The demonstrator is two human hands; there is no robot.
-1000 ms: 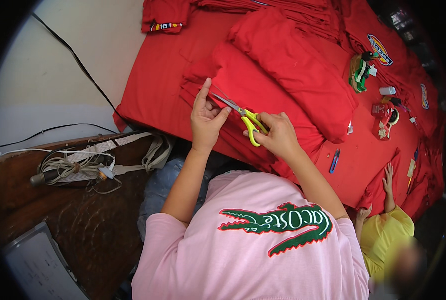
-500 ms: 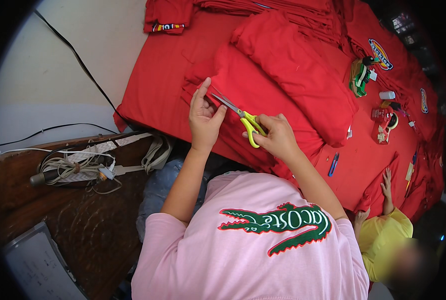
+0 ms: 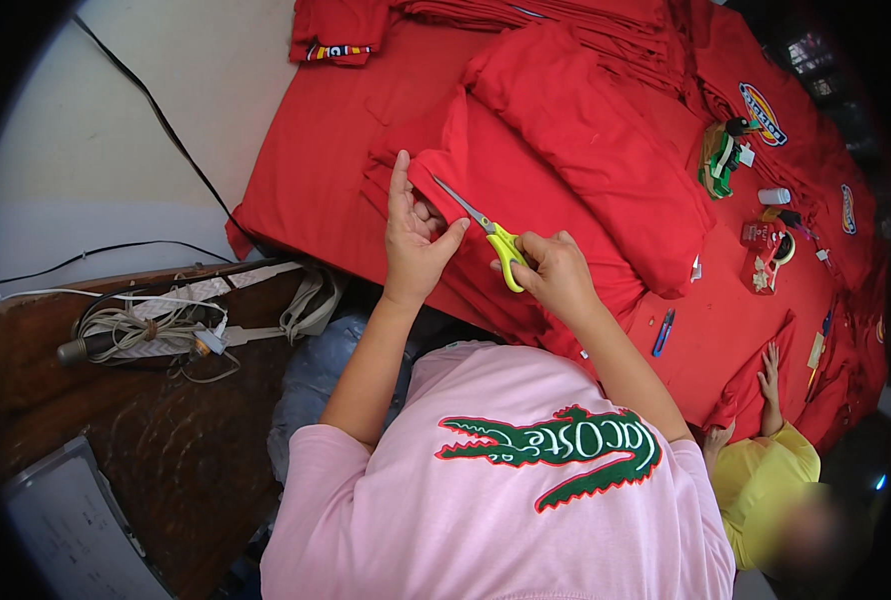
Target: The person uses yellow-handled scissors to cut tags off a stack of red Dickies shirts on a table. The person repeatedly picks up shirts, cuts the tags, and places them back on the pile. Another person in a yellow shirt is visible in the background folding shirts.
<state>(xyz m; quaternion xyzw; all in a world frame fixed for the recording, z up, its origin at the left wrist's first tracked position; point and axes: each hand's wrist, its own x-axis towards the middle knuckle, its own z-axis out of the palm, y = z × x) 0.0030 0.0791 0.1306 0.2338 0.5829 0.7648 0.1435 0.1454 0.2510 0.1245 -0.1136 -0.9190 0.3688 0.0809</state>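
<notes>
A pair of scissors (image 3: 504,250) with yellow-green handles is in my right hand (image 3: 554,272), fingers through and around the loops. Its blades look closed and point up and left, over the edge of a red garment (image 3: 526,150) heaped on the table. My left hand (image 3: 415,245) is at that garment's near-left edge. Its index finger is stretched up along the cloth, while the lower fingers curl in on the fabric and the thumb points toward the blades. How much cloth lies inside the curled fingers is partly hidden.
Stacked red garments (image 3: 606,35) lie at the back of the red-covered table. To the right are a blue cutter (image 3: 664,333), a green box (image 3: 718,160) and a red box with tape (image 3: 763,258). A co-worker in yellow (image 3: 766,475) sits at the lower right. Bundled cables (image 3: 131,335) hang left.
The scissor blades have come together and the handles have drawn closer. My left thumb has moved slightly right and the garment's edge by my index finger has shifted.
</notes>
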